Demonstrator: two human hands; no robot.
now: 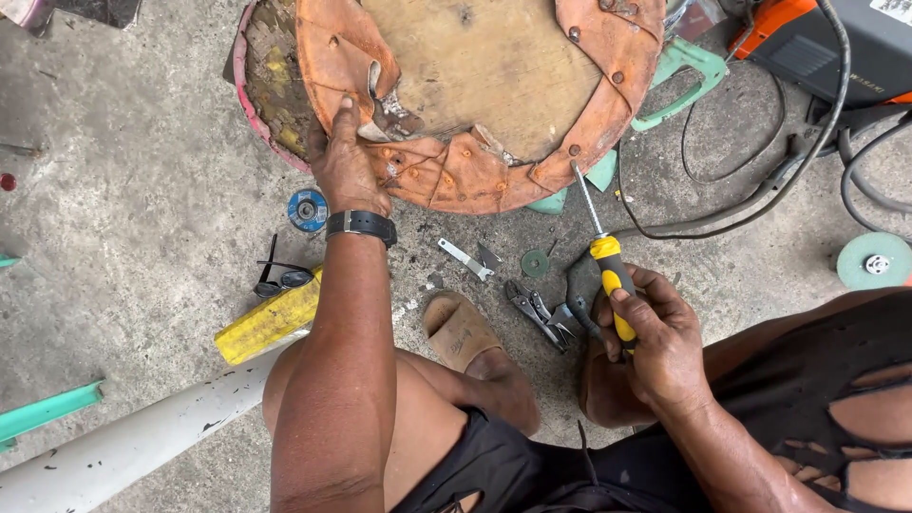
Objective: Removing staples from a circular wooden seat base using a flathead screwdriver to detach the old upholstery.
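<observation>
At the top centre of the frame, the left hand presses flat on a round seat with torn orange cover, while the right hand, lower right, is closed around a yellow-handled screwdriver tipped at its rim, seemingly prying tacks.

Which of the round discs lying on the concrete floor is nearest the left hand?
The blue disc, lying just beside the left hand and its wrist. The small dark green disc sits below the seat's rim, and the large pale green disc lies at the far right edge.
</observation>
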